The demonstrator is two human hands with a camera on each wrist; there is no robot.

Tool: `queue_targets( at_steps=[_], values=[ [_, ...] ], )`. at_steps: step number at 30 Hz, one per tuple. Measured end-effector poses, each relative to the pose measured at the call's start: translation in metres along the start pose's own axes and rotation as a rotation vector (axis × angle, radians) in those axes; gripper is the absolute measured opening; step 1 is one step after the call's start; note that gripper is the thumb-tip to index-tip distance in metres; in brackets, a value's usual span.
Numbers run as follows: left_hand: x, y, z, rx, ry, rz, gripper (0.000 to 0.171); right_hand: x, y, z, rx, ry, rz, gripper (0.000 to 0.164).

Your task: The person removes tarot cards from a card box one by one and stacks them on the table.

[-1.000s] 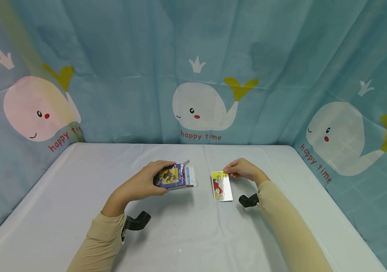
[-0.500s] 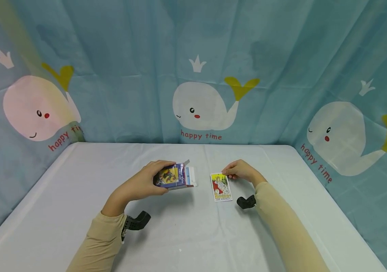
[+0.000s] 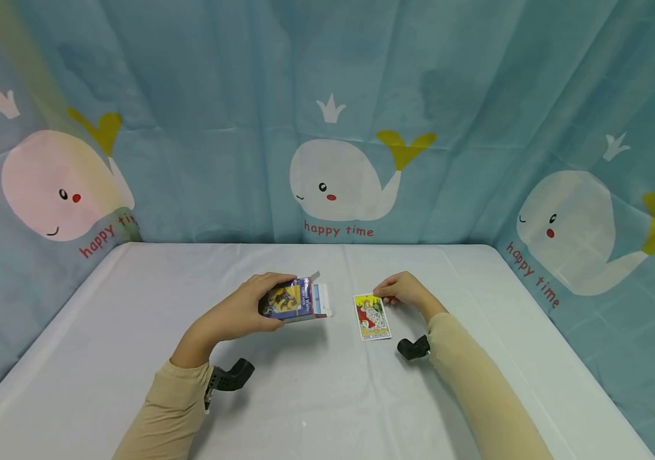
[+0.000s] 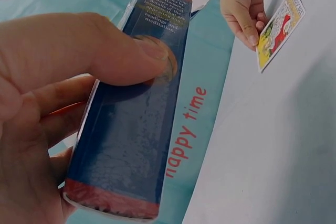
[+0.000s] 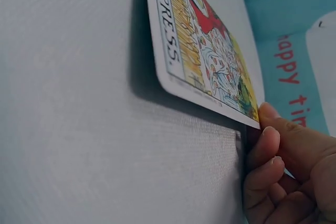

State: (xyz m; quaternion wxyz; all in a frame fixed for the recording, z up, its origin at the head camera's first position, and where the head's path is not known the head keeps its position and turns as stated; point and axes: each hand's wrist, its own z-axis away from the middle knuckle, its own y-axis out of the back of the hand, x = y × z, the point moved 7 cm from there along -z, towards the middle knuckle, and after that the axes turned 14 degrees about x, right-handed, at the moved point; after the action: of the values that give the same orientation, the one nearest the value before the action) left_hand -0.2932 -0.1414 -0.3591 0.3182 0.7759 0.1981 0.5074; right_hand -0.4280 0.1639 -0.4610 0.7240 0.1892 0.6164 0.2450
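My left hand [image 3: 243, 308] grips a blue card box [image 3: 289, 300] with a yellow picture on its front, held over the table's middle. The box's right end has its flaps standing open, and a light blue edge shows inside. In the left wrist view my thumb lies across the narrow side of the box [image 4: 126, 129], over its printed text. To the right, my right hand [image 3: 404, 291] pinches a tarot card [image 3: 372, 317] at its upper right corner, picture side up. In the right wrist view the card [image 5: 210, 51] reads "EMPRESS" and casts a shadow on the cloth.
A white cloth covers the table [image 3: 315, 396]. Behind and at both sides hangs a blue curtain [image 3: 218, 179] printed with whales and "happy time". Black wrist cameras stick out below both hands, the right one [image 3: 413, 348] close beside the card.
The right hand with the card has shifted slightly left and toward me. The card's shiny glare has gone, so its picture now shows. The left hand and box stay nearly still.
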Motion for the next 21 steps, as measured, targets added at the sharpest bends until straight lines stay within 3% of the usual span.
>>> queue_targets(
  at_steps=[21],
  values=[
    [0.0006,-0.0007,-0.0004,-0.001,0.002,0.0,0.078,0.0031,-0.0024,0.0028,0.055,0.0,0.017,0.018]
  ],
)
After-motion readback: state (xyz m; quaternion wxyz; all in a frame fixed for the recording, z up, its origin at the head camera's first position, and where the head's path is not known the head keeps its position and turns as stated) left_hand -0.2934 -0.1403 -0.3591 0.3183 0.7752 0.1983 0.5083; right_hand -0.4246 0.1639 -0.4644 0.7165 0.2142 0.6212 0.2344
